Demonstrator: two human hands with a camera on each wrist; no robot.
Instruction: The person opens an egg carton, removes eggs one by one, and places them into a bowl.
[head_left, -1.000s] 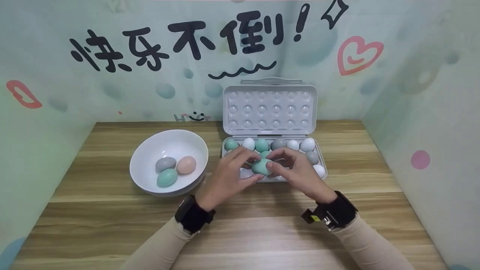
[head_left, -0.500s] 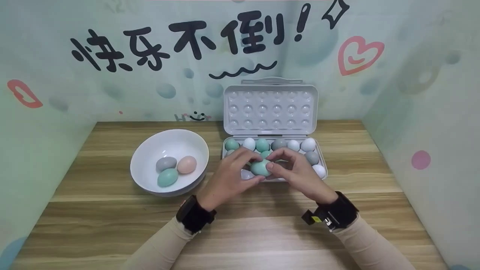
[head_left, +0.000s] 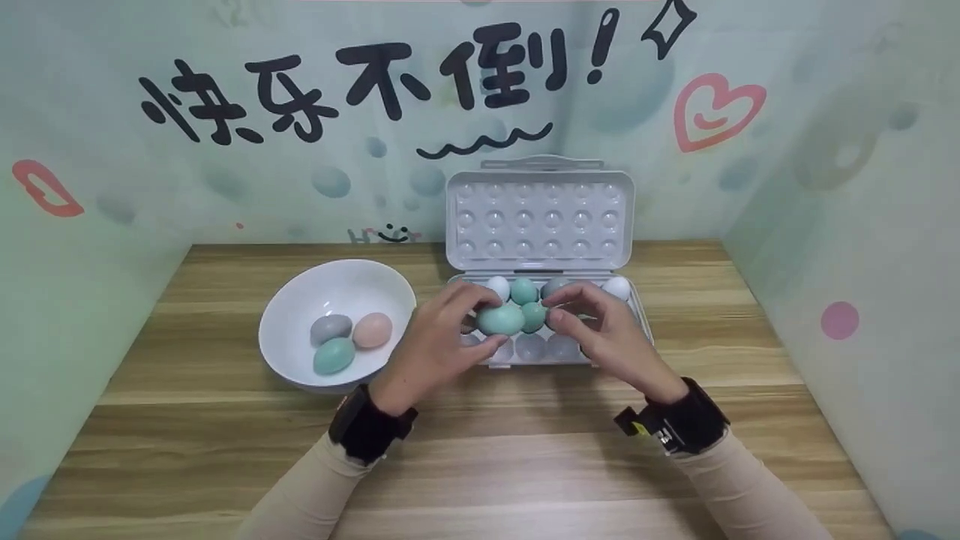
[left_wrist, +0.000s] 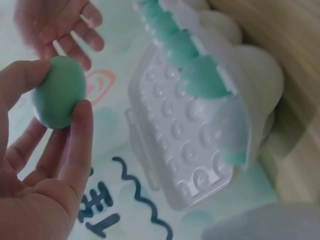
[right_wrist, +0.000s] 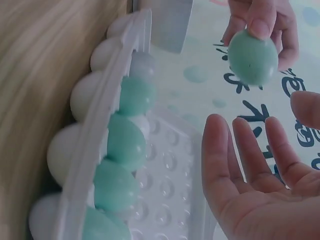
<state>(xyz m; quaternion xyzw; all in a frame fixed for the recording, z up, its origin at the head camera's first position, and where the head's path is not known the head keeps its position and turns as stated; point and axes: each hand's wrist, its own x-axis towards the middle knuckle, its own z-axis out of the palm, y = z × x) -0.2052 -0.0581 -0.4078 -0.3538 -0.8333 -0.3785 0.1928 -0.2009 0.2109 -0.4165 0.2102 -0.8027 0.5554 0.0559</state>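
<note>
A pale green egg (head_left: 500,320) is pinched between the thumb and fingers of my left hand (head_left: 435,345), above the egg carton (head_left: 643,330). In the left wrist view this egg (left_wrist: 59,92) is lifted well clear of the carton. My right hand (head_left: 611,337) is just to the right, its fingers apart and holding nothing; the right wrist view shows the right hand (right_wrist: 255,185) spread, below the egg. Green, white and grey eggs fill the carton's back and middle rows, partly hidden by both hands. Cups in its front row (head_left: 530,347) show bare.
A white bowl (head_left: 281,307) stands to the left, with a grey egg (head_left: 331,328), a pink egg (head_left: 373,331) and a green egg (head_left: 334,355) inside. The carton's dimpled lid (head_left: 540,217) stands raised against the printed backdrop. Wooden tabletop (head_left: 480,465) extends in front.
Earlier both hands held the green egg together. My right hand has let go and drawn slightly right, while my left hand has carried the egg a little left and up.
</note>
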